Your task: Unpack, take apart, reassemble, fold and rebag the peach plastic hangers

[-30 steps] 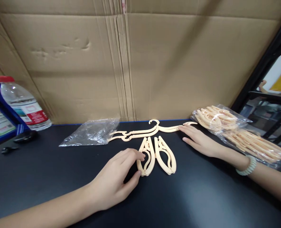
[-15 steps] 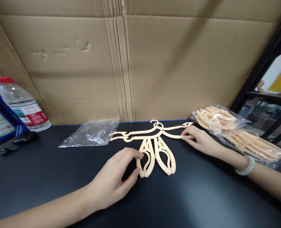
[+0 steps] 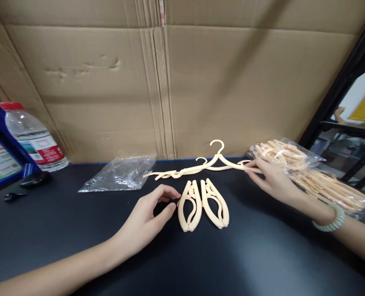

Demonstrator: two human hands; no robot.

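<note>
My right hand (image 3: 270,179) pinches the right arm end of a cream folding clothes hanger (image 3: 228,163), spread out and tilted so its hook points up. Under and behind it lies another spread hanger (image 3: 221,168), partly covered. Two folded hangers, one on the left (image 3: 197,207) and one on the right (image 3: 206,209), rest side by side on the dark table, nearer to me. Beside the left folded one is my left hand (image 3: 147,218), fingers curved and apart, with nothing held; its fingertips are close to that hanger's edge.
A crumpled clear plastic bag (image 3: 117,174) lies at the back left. Two clear packs of hangers, an upper (image 3: 281,153) and a lower (image 3: 330,189), sit at the right. A water bottle (image 3: 36,142) and black items (image 3: 36,179) stand left. Cardboard (image 3: 247,82) rises behind.
My right hand has moved right, lifting and tilting the front spread hanger so its hook stands higher. My left hand has drawn slightly left, away from the folded hanger.
</note>
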